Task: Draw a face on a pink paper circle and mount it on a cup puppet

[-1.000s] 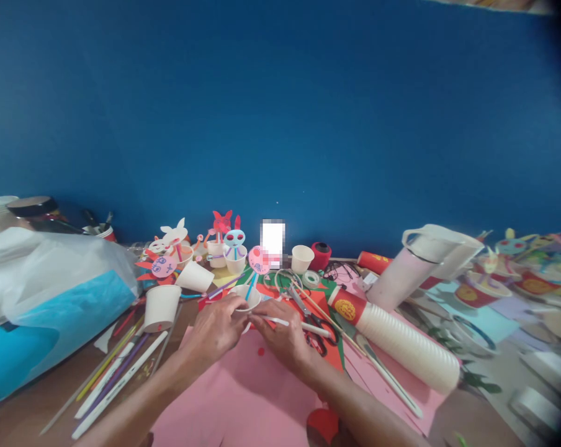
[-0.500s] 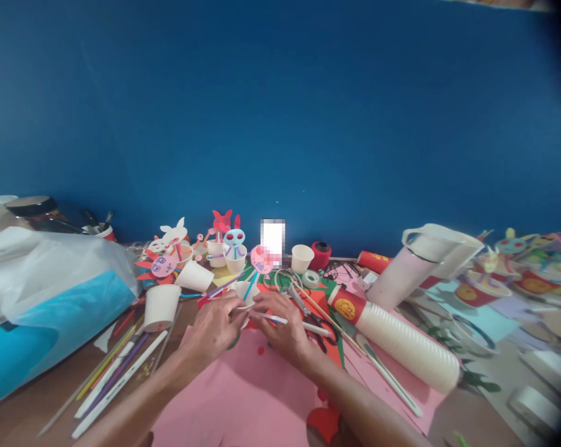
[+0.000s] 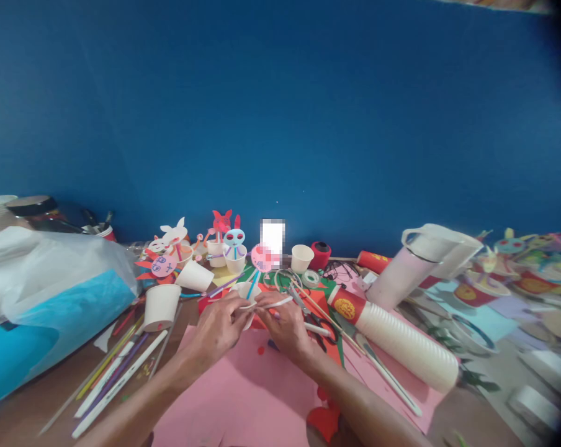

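Both hands meet above a pink paper sheet [image 3: 234, 391], holding a thin white strip [image 3: 281, 303] between pinched fingers. My left hand [image 3: 218, 323] grips one end, and my right hand [image 3: 283, 323] has it farther along; the free end sticks out past the right fingers. Whether the strip is paper or plastic I cannot tell. Just behind the fingers stands a white paper cup [image 3: 240, 289], partly covered by them. From it a blue stick rises to a round pink paper face [image 3: 263, 259]. A small red dot [image 3: 260, 351] lies on the sheet.
Finished paper-cup figures [image 3: 234, 239] stand along the wall. Markers [image 3: 120, 359] and a plastic bag [image 3: 66, 292] lie left. To the right are scissors [image 3: 320, 324], a cutter [image 3: 390, 377], a stack of paper cups [image 3: 406, 344] and a tilted bottle [image 3: 399, 276].
The strip's free end has swung upward and now curves above the right hand. Both hands have shifted slightly, and the right fingers have re-gripped nearer the left.
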### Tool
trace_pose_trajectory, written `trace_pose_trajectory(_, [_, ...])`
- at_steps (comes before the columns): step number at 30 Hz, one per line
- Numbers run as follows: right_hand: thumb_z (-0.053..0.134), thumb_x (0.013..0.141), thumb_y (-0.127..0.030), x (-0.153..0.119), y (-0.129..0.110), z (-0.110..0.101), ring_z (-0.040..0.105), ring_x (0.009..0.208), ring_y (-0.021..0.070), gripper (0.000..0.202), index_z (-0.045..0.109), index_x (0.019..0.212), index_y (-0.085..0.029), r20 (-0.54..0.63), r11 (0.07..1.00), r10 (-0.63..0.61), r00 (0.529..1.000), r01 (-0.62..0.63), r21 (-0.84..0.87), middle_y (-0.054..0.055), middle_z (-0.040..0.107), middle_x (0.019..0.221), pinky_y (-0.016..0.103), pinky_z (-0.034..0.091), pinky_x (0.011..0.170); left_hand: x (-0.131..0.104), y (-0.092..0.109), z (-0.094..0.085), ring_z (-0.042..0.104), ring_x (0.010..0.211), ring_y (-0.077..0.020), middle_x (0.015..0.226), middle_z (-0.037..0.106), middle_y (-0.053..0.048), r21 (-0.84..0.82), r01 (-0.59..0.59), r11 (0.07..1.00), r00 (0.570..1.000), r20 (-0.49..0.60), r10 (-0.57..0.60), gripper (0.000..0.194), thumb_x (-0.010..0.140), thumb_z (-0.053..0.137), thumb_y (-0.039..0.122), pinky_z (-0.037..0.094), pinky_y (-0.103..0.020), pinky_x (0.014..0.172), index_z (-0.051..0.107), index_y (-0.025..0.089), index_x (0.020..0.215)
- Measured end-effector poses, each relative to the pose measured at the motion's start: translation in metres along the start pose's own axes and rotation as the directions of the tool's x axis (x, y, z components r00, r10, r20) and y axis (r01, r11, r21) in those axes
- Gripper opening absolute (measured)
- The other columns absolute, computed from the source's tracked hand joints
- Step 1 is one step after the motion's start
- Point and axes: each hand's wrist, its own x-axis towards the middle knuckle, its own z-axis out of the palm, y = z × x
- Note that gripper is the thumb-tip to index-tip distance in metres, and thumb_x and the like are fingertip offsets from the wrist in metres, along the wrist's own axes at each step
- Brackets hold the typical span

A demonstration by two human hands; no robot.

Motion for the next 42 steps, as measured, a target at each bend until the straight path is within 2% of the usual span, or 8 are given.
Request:
trace_pose_trajectory(5, [0.059,0.087,-0.021,-0.001,0.001,0.0,0.068,0.086,0.0206,0.007,0.066,0.086,-0.02,0.012,1.0,0.012,1.0,-0.013,0.006,0.006,0.073,0.089,0.034,0.049,0.08,-0.002,-0.003,0.001,0.052,0.061,-0.0154,0.068,0.055,-0.001,0.036,-0.029,0.999,0.999,-0.033,0.03,0.045,0.09,0.044,0.05,0.033,-0.026,0.057,0.057,0.017,0.062])
trace_pose_trajectory(14, [0.059,0.086,-0.018,0.002,-0.006,0.0,0.067,0.084,0.0194,0.008,0.066,0.085,-0.021,-0.001,0.982,0.141,0.99,-0.139,0.127,0.005,0.072,0.087,0.03,0.049,0.079,-0.002,0.0,0.001,0.054,0.063,-0.0158,0.069,0.056,-0.001,0.023,-0.022,0.999,0.999,-0.04,0.023,0.036,0.09,0.047,0.043,0.034,-0.025,0.057,0.057,0.018,0.065])
trace_pose_trajectory(18, [0.059,0.085,-0.017,0.003,-0.007,0.0,0.065,0.086,0.019,0.008,0.066,0.085,-0.021,0.005,0.974,0.159,0.987,-0.157,0.164,0.004,0.07,0.087,0.029,0.048,0.08,-0.002,0.001,0.002,0.059,0.067,-0.0178,0.076,0.061,-0.002,0.027,0.006,1.0,0.999,-0.037,-0.005,0.031,0.089,0.048,0.041,0.037,-0.026,0.057,0.063,0.019,0.073])
trace_pose_trajectory(24, [0.062,0.084,-0.015,0.002,-0.005,0.0,0.063,0.09,0.019,0.007,0.065,0.086,-0.021,-0.005,0.971,0.139,0.99,-0.135,0.2,0.005,0.068,0.09,0.031,0.047,0.083,-0.001,-0.002,0.004,0.067,0.079,-0.0227,0.095,0.071,-0.007,-0.056,0.018,0.998,0.998,-0.052,-0.021,0.029,0.086,0.053,0.038,0.047,-0.028,0.067,0.07,0.02,0.1])
trace_pose_trajectory(30, [0.064,0.082,-0.019,0.005,-0.005,-0.001,0.061,0.097,0.0217,0.007,0.065,0.088,-0.021,-0.027,0.97,0.152,0.988,-0.144,0.195,0.006,0.067,0.095,0.035,0.047,0.085,-0.001,-0.004,0.004,0.069,0.082,-0.0247,0.095,0.073,-0.01,-0.068,0.015,0.998,0.997,-0.08,-0.021,0.033,0.087,0.049,0.036,0.052,-0.031,0.073,0.068,0.016,0.105])
trace_pose_trajectory(35, [0.062,0.082,-0.023,0.007,0.0,0.0,0.064,0.084,0.0211,0.007,0.067,0.081,-0.019,-0.003,0.901,0.356,0.935,-0.342,0.267,0.005,0.068,0.084,0.034,0.049,0.078,-0.001,-0.006,0.005,0.07,0.073,-0.022,0.088,0.074,-0.006,-0.095,0.004,0.995,0.997,-0.081,-0.012,0.031,0.085,0.048,0.03,0.054,-0.03,0.068,0.066,0.019,0.108])
trace_pose_trajectory(39, [0.061,0.08,-0.028,0.01,0.002,-0.002,0.066,0.074,0.0202,0.01,0.066,0.08,-0.019,0.042,0.764,0.524,0.851,-0.491,0.419,0.003,0.069,0.076,0.033,0.052,0.07,-0.003,-0.002,0.005,0.068,0.089,-0.0226,0.113,0.068,-0.01,-0.168,-0.062,0.984,0.993,-0.11,0.044,0.035,0.085,0.046,0.026,0.055,-0.029,0.068,0.063,0.018,0.114])
trace_pose_trajectory(42, [0.062,0.079,-0.03,0.016,0.001,-0.008,0.067,0.071,0.019,0.012,0.065,0.079,-0.019,0.011,0.726,0.552,0.834,-0.488,0.484,0.002,0.069,0.073,0.031,0.053,0.068,-0.004,0.003,-0.004,0.067,0.08,-0.0186,0.126,0.06,-0.011,-0.266,-0.106,0.958,0.983,-0.171,0.062,0.034,0.086,0.048,0.027,0.056,-0.027,0.065,0.062,0.02,0.116])
